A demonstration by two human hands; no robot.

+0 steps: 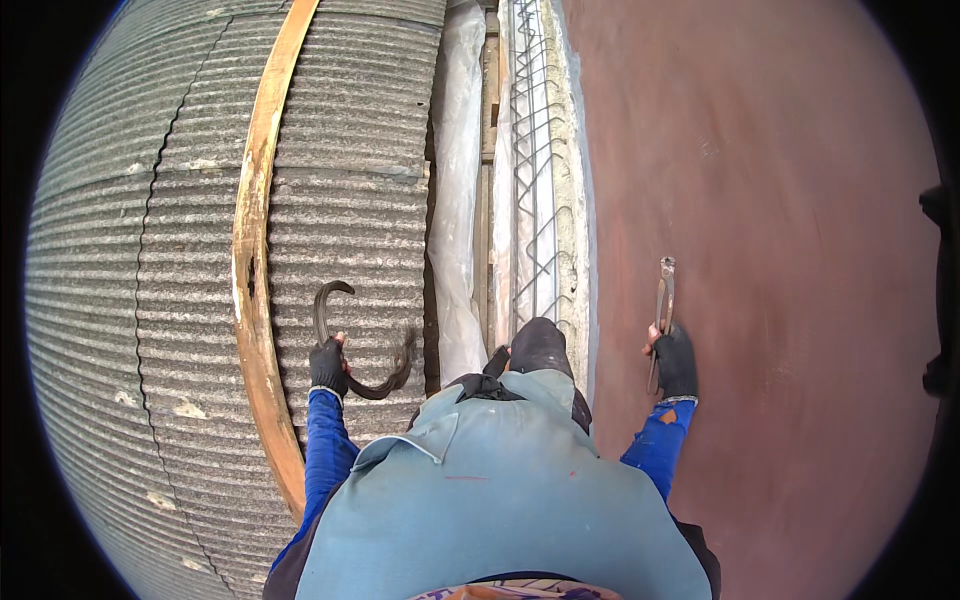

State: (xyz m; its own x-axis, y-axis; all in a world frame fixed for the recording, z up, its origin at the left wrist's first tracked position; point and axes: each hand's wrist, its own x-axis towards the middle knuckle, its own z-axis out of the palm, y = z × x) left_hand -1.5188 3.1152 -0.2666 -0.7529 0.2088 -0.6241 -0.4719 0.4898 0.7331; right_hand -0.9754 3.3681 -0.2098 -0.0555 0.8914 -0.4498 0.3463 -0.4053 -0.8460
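My left hand [327, 366], in a dark fingerless glove, is closed around a bundle of dark tie wire [388, 386]. The bundle curves in an S, one hooked end above the fist and a frayed end to its right. On the other side, my right hand [677, 362], gloved the same way, grips a pair of worn metal pincers [667, 285]. Their jaws point away from me, and their handles run down through the fingers. Between and ahead of my hands lies a long rebar cage [537, 180] with zigzag bars.
Corrugated grey roofing sheets [345, 240] spread on the left, with a long wooden plank [252, 220] lying across them. Clear plastic sheeting [459, 200] lines the narrow gap beside the cage. A whitish ledge [570, 160] borders a broad reddish-brown surface [780, 300] on the right.
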